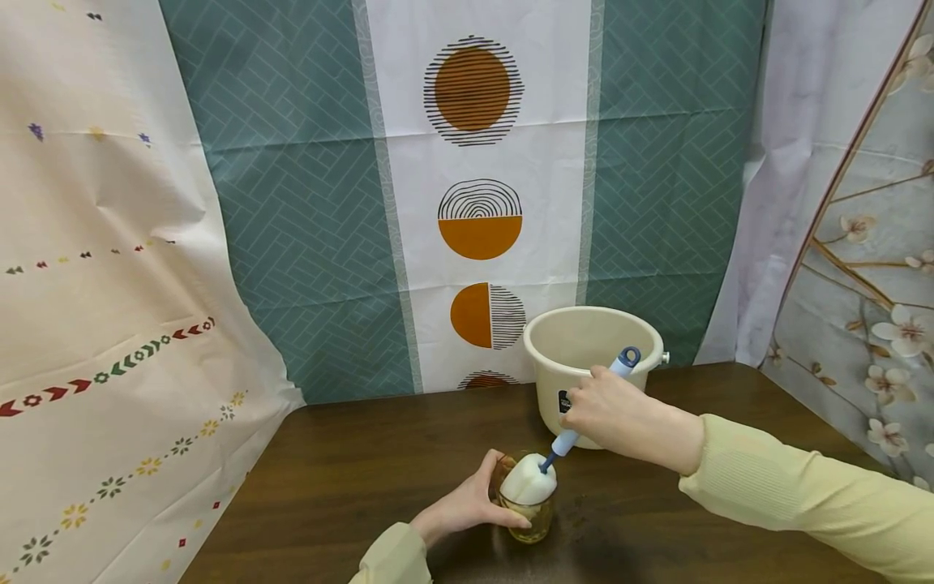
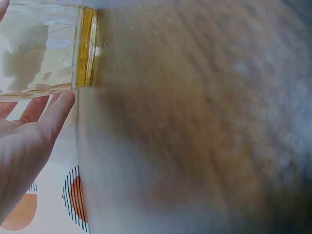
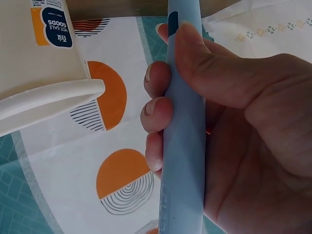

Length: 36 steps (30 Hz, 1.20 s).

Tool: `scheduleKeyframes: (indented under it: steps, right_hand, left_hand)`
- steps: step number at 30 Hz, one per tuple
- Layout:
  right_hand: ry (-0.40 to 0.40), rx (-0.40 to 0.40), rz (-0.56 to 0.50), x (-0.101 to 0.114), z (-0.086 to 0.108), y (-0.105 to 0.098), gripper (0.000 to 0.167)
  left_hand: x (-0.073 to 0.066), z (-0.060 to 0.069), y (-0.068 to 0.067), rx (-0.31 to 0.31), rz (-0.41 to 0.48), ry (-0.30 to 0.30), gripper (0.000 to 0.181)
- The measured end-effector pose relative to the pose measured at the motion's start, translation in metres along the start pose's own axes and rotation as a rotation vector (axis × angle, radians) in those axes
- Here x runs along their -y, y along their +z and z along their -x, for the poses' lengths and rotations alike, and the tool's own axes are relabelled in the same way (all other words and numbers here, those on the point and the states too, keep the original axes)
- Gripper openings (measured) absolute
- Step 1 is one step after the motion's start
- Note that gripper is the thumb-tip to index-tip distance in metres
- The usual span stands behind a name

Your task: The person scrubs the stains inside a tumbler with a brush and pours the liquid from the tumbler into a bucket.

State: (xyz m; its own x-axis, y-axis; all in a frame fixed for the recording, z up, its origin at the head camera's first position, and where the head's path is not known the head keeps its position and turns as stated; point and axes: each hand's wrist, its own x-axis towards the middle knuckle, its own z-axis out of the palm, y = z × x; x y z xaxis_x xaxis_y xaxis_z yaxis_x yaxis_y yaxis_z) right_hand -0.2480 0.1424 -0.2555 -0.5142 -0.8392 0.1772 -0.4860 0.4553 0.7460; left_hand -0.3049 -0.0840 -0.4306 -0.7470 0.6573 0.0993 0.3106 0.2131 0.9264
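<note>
Right hand [image 1: 616, 415] grips brush [image 1: 565, 443]; left hand [image 1: 470, 499] holds glass [image 1: 538, 523].
Brown table [image 1: 365, 462], patterned cloth [image 1: 292, 203] behind; brush slants down-left into glass.

Household-type setting, room type not determinable: a dark wood-grain tabletop [image 1: 350, 454] enclosed by patterned fabrics. A creased teal-and-white geometric cloth [image 1: 292, 203] forms the back; a cream cloth with small floral borders [image 1: 109, 195] drapes the left side, and a grey blossom-printed sheet [image 1: 832, 324] the right. Domestic wares support the reading: a cream plastic bucket [image 1: 546, 381], an amber glass tumbler [image 1: 538, 523] and a sponge-headed bottle brush [image 1: 527, 483].
</note>
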Motion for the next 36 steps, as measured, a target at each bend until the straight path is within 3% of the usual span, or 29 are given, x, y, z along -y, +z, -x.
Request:
scheduleKeyframes:
  steps: [16, 31, 36]
  right_hand:
    - [-0.022, -0.075, 0.036, 0.009, -0.01, 0.013, 0.023]
    - [-0.024, -0.04, 0.045, 0.014, -0.012, 0.015, 0.021]
    - [-0.019, -0.024, 0.031, 0.014, -0.012, 0.014, 0.02]
  left_hand:
    - [0.005, -0.002, -0.001, 0.018, 0.037, 0.024, 0.061]
    - [0.003, 0.0, 0.0, 0.017, 0.026, 0.072, 0.064]
    - [0.002, -0.001, 0.0, 0.019, 0.033, 0.05, 0.064]
